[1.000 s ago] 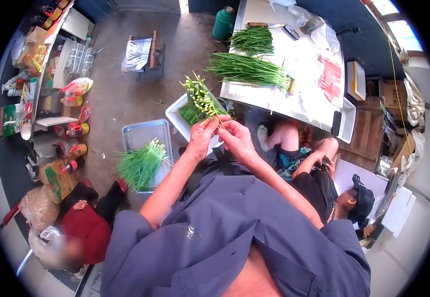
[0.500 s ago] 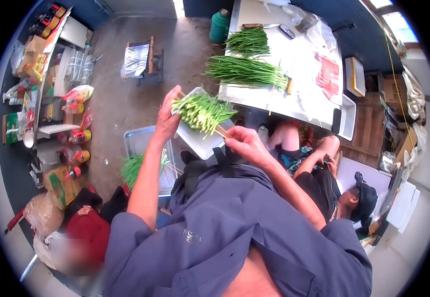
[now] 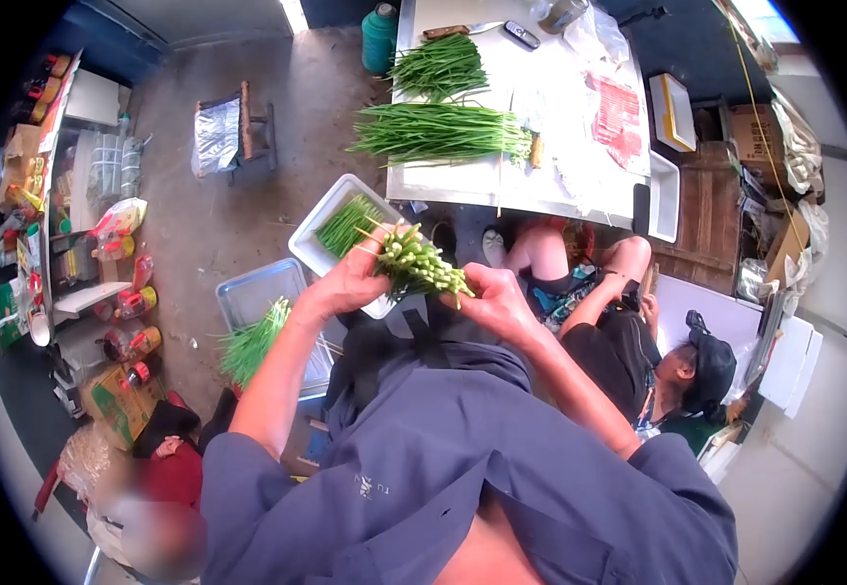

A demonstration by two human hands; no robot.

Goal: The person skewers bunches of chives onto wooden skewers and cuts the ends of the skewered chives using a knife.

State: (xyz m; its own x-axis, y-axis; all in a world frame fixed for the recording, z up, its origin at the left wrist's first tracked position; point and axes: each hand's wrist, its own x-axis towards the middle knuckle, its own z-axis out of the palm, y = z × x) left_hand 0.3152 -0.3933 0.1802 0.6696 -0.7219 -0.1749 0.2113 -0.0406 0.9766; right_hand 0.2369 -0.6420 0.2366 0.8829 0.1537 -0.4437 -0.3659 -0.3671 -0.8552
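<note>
Holding a bundle of green stalks (image 3: 423, 263) between both hands here, right by the near end of the white tray (image 3: 308, 230): left hand (image 3: 353, 281) grips the left end, where a thin stick (image 3: 373, 230) pokes out, and right hand (image 3: 494, 300) has its fingers closed on the other end. Roomwise, there's a decent stretch of bare floor (image 3: 165, 229) on the left between the shelves (image 3: 92, 297) and the trays, while on the right a seated person (image 3: 618, 351) is pretty near the right forearm. Containers: the shallow tray (image 3: 238, 297) on the left has a loose heap (image 3: 253, 349) hanging over its left edge, then the white tray has more cut greens (image 3: 347, 224) inside, and a white bin (image 3: 664, 200) sits by the tabletop (image 3: 565, 185), can't make out its contents. Roomwise again, a foil-covered stool (image 3: 218, 136) stands left, then a green flask (image 3: 378, 41), then the tabletop with a long pile (image 3: 443, 132) sticking past its left edge, a shorter pile (image 3: 438, 66), a knife (image 3: 448, 31) and a red sheet (image 3: 616, 122).
</note>
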